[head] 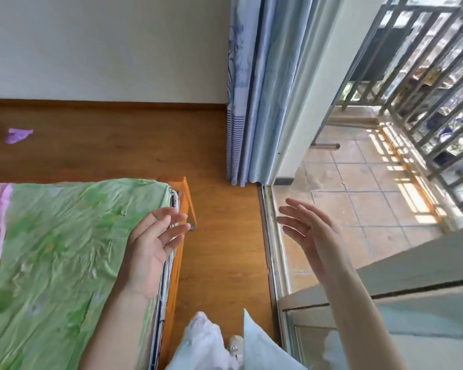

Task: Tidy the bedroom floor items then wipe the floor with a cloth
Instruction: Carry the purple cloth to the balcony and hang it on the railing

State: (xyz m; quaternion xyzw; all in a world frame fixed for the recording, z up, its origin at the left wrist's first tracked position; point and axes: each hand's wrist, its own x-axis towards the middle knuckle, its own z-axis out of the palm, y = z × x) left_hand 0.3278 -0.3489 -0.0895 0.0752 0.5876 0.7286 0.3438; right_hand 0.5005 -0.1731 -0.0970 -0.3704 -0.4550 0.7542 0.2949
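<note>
A small purple cloth [18,135] lies crumpled on the wooden floor [219,252] at the far left, near the wall. My left hand [155,244] hovers over the bed's corner, palm facing right and fingers spread, holding nothing. Level with it, my right hand [305,228] is raised in front of the sliding door track, palm facing left, fingers straight, also without anything in it. Both hands are far from the cloth.
A bed with a green sheet [64,249] and orange wooden frame [186,198] fills the lower left. Blue curtains [254,102] hang by the glass sliding door [385,303]. Beyond it lies a tiled balcony [358,188] with railings. My feet stand on the narrow strip of floor between bed and door.
</note>
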